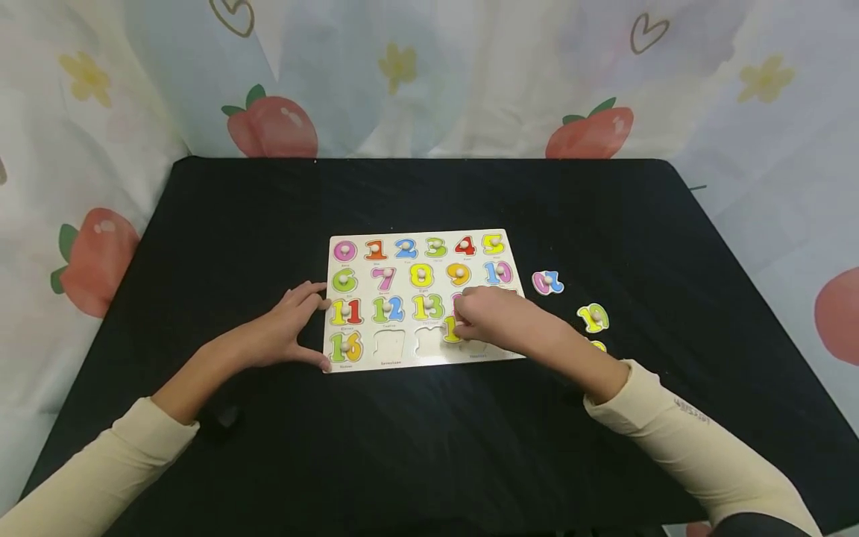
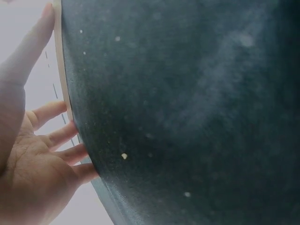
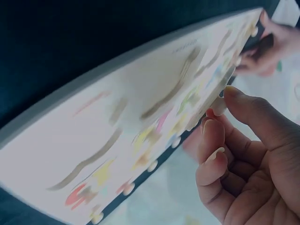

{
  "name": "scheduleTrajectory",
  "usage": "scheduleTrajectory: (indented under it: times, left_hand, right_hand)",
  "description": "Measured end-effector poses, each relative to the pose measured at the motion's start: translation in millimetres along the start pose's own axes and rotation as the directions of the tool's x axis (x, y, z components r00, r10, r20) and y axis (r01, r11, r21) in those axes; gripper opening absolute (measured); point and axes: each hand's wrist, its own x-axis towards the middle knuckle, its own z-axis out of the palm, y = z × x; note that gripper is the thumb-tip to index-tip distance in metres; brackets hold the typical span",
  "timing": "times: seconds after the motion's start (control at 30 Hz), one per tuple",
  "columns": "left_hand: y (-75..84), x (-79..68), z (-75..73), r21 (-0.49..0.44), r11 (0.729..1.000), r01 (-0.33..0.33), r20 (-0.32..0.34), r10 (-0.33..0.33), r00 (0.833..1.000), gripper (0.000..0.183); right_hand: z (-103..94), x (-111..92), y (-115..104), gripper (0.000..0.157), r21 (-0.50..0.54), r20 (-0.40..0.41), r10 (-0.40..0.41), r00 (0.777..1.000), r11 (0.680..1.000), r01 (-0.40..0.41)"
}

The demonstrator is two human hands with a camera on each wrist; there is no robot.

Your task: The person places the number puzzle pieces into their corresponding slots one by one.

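Observation:
A pale wooden number puzzle board (image 1: 429,362) lies on the black table, with knobbed number pieces in most of its recesses. My left hand (image 1: 285,328) rests against the board's left edge, fingers spread, thumb at the near corner. Over the lower right of the board, my right hand (image 1: 493,317) pinches a number puzzle piece (image 1: 452,330) between thumb and fingers. A yellow 1 shows on that piece; its other digit is hidden by the hand. It overlaps the bare recess (image 1: 429,343) in the bottom row. Another bare recess (image 1: 389,345) is left of that.
Right of the board lie a pink and blue 20 piece (image 1: 548,283) and a yellow-green piece (image 1: 593,318). A further yellow piece (image 1: 599,345) is mostly covered by the right forearm. Printed cloth (image 1: 429,82) hangs behind the table.

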Motion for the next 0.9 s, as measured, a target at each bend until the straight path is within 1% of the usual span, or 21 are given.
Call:
scheduleTrajectory:
  times: [0.1, 0.23, 0.43, 0.57, 0.7, 0.77, 0.9]
  left_hand:
    - [-0.5, 0.8, -0.7, 0.010, 1.000, -0.012, -0.009, 0.012, 1.000, 0.091]
    - [-1.3, 2.2, 0.4, 0.022, 1.000, -0.022, -0.017, 0.022, 1.000, 0.091]
    - [-1.3, 3.6, 5.8, 0.032, 0.998, -0.046, -0.028, 0.047, 0.999, 0.091]
    - [-1.1, -3.8, 12.9, 0.022, 0.999, -0.031, -0.029, 0.032, 0.999, 0.091]
    - [0.1, -8.8, 17.3, 0.003, 1.000, -0.012, -0.033, 0.012, 0.999, 0.091]
    - [0.6, -8.5, 16.9, -0.002, 1.000, -0.006, -0.040, 0.006, 0.999, 0.091]
    - [1.0, -4.5, 10.4, 0.006, 1.000, 0.006, -0.048, -0.005, 0.999, 0.089]
  right_hand:
    - [2.8, 8.1, -10.2, 0.017, -0.047, -0.015, -0.042, 0.999, 0.998, 0.041]
    - [7.8, 15.5, -22.9, 0.011, -0.084, -0.030, -0.080, 0.996, 0.993, 0.077]
    - [16.1, 22.5, -41.5, 0.018, -0.127, -0.042, -0.102, 0.994, 0.987, 0.096]
    - [25.4, 28.7, -54.7, 0.022, -0.162, -0.044, -0.150, 0.988, 0.977, 0.141]
    - [33.1, 35.0, -63.8, 0.024, -0.214, -0.041, -0.207, 0.978, 0.957, 0.193]
    - [35.0, 38.3, -65.8, 0.023, -0.233, -0.044, -0.224, 0.974, 0.950, 0.208]
    - [33.0, 45.8, -64.7, 0.020, -0.217, -0.054, -0.226, 0.973, 0.953, 0.210]
